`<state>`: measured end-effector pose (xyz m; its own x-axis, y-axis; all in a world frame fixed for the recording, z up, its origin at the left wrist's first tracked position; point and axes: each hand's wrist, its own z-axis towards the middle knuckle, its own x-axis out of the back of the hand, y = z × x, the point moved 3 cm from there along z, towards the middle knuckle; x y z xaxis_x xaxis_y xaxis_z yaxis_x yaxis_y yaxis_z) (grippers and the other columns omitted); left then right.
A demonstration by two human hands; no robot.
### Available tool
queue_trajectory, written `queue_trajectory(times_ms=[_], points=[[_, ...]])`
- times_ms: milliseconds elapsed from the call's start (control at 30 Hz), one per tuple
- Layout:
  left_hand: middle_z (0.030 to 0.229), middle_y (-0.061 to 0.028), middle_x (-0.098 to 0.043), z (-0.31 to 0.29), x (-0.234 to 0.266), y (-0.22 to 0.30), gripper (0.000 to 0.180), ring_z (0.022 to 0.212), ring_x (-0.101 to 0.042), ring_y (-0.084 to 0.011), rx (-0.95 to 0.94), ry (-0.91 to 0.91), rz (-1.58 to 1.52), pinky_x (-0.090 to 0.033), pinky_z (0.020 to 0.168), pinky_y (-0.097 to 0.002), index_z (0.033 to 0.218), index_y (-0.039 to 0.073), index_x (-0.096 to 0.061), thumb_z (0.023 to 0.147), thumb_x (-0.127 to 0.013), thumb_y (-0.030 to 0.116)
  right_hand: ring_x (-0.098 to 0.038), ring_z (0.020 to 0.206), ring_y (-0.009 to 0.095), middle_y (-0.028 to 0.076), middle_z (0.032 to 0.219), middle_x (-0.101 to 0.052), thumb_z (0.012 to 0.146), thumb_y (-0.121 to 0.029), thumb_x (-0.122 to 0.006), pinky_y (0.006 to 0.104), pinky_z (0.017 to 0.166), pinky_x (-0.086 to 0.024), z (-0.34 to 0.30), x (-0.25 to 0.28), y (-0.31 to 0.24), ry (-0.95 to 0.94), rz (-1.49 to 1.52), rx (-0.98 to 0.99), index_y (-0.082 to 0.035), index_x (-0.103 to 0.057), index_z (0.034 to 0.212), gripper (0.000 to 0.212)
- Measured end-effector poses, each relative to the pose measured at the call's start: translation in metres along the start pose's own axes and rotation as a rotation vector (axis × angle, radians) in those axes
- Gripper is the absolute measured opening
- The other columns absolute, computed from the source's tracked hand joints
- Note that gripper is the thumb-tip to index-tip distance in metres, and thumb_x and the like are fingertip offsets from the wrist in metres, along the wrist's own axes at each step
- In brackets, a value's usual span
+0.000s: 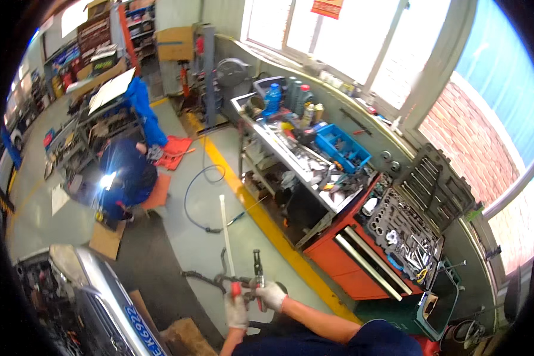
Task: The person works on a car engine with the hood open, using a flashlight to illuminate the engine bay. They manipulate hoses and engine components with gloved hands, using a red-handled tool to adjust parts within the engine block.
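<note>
The left hand [237, 312] and the right hand [272, 296], both in white gloves, work side by side, just ahead of the body. The right hand is closed around a black hand tool [258, 265]. The tool's long axis runs away from the person with a slight lean to the left; its narrow black end points forward, beyond the fingers. The left hand is closed around a red piece [236, 289], which projects forward from the grip. Whether the two gloves touch cannot be determined. A black branched hose [204, 277] extends left and forward of the hands. A white strip [225, 228] points away, directly ahead of the red piece. A red cabinet [332, 256] stands right of the hands.
</note>
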<state>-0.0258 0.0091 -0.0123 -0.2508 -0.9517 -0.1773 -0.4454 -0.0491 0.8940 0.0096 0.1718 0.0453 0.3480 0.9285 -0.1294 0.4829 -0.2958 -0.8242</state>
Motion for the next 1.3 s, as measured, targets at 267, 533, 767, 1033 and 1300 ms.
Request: queue_trajectory(times_ms=[267, 533, 767, 1033, 1300], points=[[0.119, -0.0225, -0.071, 0.075, -0.259, 0.069, 0.057, 0.107, -0.07, -0.0377, -0.526, -0.619, 0.982, -0.054, 0.098, -0.0471, 0.151, 0.003, -0.051, 0.1, -0.063, 0.025, -0.072, 0.105, 0.04, 0.026, 0.11, -0.074, 0.088, -0.022, -0.063, 0.0463, 0.097, -0.056, 0.071, 0.269, -0.146, 0.416, -0.521, 0.184, 0.0, -0.071, 0.118, 0.038], [0.128, -0.0194, -0.072, 0.127, -0.13, 0.068, 0.047, 0.114, -0.072, -0.0297, -0.086, -0.144, 0.784, -0.055, 0.103, -0.0381, 0.139, 0.002, -0.065, 0.097, -0.064, 0.021, -0.076, 0.095, 0.035, 0.024, 0.107, -0.078, 0.064, -0.047, -0.094, 0.0426, 0.086, -0.061, 0.205, 0.479, -0.232, 0.44, -1.214, -0.106, 0.002, -0.081, 0.104, 0.064], [0.124, -0.0222, -0.075, 0.049, 0.057, 0.027, 0.047, 0.119, -0.071, -0.0362, 0.103, 0.3, 0.809, -0.054, 0.104, -0.0419, 0.134, 0.004, -0.069, 0.096, -0.067, 0.032, -0.073, 0.094, 0.032, 0.016, 0.118, -0.076, 0.091, -0.029, -0.07, 0.0453, 0.085, -0.057, 0.265, 0.503, -0.226, 0.776, -0.995, 0.044, -0.006, -0.073, 0.121, 0.038], [0.131, -0.0167, -0.072, 0.03, 0.155, 0.096, 0.044, 0.121, -0.069, -0.0247, -0.042, 0.264, 0.442, -0.053, 0.107, -0.0366, 0.139, 0.003, -0.066, 0.1, -0.065, 0.022, -0.065, 0.071, 0.023, 0.007, 0.084, -0.066, 0.089, -0.009, -0.068, 0.0395, 0.064, -0.054, 0.23, 0.052, -0.105, 0.007, -0.514, 0.012, -0.006, -0.068, 0.095, 0.007], [0.112, -0.0126, -0.069, -0.012, 0.307, 0.182, 0.037, 0.106, -0.07, -0.023, -0.369, 0.72, 0.287, -0.058, 0.092, -0.0375, 0.122, 0.0, -0.066, 0.091, -0.076, 0.017, -0.055, 0.063, 0.015, 0.002, 0.076, -0.057, 0.101, -0.013, -0.07, 0.0327, 0.056, -0.047, 0.119, -0.39, -0.045, -0.728, -0.086, -0.411, -0.005, -0.064, 0.108, 0.013]])
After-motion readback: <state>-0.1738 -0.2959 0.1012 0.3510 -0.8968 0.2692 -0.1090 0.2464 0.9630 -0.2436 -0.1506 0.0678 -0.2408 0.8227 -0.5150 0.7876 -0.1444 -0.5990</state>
